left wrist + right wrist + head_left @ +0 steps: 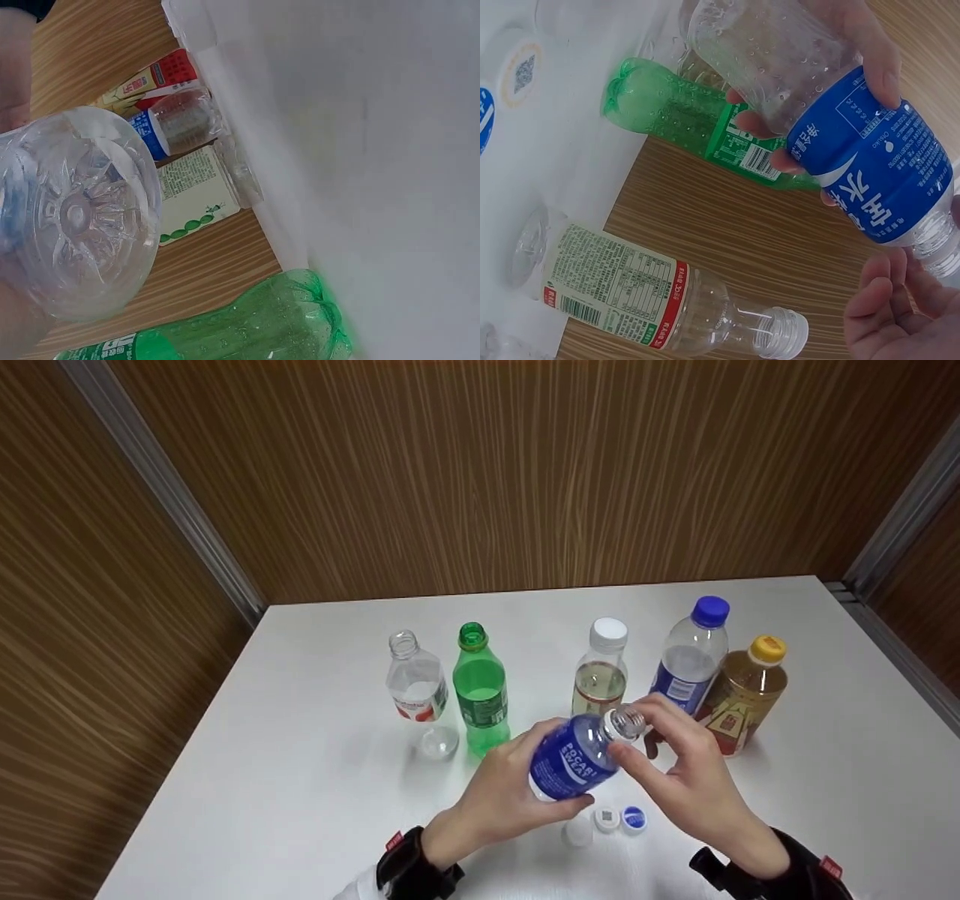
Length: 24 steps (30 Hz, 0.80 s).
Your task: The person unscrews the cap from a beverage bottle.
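My left hand (502, 787) grips a clear sports drink bottle (574, 757) with a blue label around its body. The bottle is tilted, its uncapped mouth up and to the right; its ribbed base (82, 214) faces the left wrist camera. At the bottle's neck, my right hand (694, 780) pinches with thumb and index finger, while its other fingers curl beneath in the right wrist view. Below the bottle, a blue-and-white cap (634, 818), a white cap with a printed code (606, 818) and a pale cap (577, 832) lie on the table.
On the white table (285, 720) stand an uncapped clear bottle (417, 682) and an uncapped green bottle (481, 690) at left. A white-capped bottle (600, 671), a blue-capped bottle (690, 652) and a yellow-capped brown bottle (746, 690) stand at right. A wood-patterned panel (480, 480) rises behind.
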Tool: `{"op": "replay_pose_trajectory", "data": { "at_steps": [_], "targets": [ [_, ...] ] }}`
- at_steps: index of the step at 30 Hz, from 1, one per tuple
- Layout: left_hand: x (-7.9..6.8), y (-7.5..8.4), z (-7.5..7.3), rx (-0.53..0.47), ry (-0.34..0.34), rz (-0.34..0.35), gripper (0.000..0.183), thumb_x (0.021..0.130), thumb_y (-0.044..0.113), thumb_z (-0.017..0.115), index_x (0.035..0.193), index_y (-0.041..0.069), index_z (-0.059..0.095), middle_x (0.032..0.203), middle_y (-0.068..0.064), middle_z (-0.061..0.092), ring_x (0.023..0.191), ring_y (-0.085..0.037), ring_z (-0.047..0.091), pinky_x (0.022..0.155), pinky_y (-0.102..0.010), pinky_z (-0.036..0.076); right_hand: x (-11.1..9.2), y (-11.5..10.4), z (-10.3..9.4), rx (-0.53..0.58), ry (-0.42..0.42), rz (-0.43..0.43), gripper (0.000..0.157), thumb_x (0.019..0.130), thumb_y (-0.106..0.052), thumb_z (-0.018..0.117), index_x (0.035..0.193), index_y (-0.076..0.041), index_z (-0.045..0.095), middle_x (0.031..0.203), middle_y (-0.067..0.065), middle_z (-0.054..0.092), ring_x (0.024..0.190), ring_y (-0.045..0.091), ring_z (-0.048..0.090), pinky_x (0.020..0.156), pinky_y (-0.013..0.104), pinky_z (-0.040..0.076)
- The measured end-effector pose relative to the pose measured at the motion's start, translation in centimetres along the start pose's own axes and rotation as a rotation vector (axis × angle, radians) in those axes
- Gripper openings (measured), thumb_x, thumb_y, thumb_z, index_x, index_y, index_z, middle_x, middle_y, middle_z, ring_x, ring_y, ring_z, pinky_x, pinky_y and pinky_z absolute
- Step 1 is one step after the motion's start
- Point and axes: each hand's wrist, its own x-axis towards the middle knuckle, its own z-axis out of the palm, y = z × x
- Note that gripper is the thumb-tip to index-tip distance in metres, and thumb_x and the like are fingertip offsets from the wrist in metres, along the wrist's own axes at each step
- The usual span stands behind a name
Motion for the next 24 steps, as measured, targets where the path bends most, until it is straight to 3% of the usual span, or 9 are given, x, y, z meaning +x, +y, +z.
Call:
{"op": "replay_pose_trajectory", "data": {
  "at_steps": [6, 15, 24],
  "targets": [
    [-0.4, 0.1, 0.1, 0.000, 0.043, -0.025, 0.087, 0.082, 0.039, 0.090, 0.152, 0.014, 0.045, 0.133, -0.008, 0.073, 0.116, -0.018, 0.073, 0.099, -0.030, 0.060, 0.5, -0.7, 0.3, -0.016, 0.006, -0.024, 0.035, 0.083, 0.005, 0.077, 0.114, -0.012, 0.075, 0.101, -0.008, 0.066, 0.085, 0.003, 0.054, 0.066, 0.022, 0.042],
    [-2.1, 0.2, -0.9, 0.198, 0.281, 0.028, 0.078, 0.075, 0.035, 0.094, 0.139, 0.009, 0.058, 0.126, -0.005, 0.072, 0.112, -0.016, 0.070, 0.096, -0.034, 0.060, 1.7, -2.7, 2.6, -0.110, -0.053, -0.094, 0.033, 0.085, -0.009, 0.083, 0.116, -0.010, 0.073, 0.114, -0.004, 0.070, 0.087, 0.002, 0.058, 0.069, 0.018, 0.047],
    [-4.6, -0.8, -3.0, 0.259, 0.359, -0.107, 0.078, 0.073, 0.031, 0.096, 0.137, 0.006, 0.060, 0.129, -0.004, 0.069, 0.115, -0.016, 0.069, 0.098, -0.038, 0.060, 3.1, -4.4, 6.0, -0.171, -0.162, -0.108, 0.028, 0.093, -0.025, 0.080, 0.116, -0.011, 0.072, 0.111, -0.003, 0.069, 0.092, 0.004, 0.063, 0.072, 0.023, 0.054]
  ]
}}
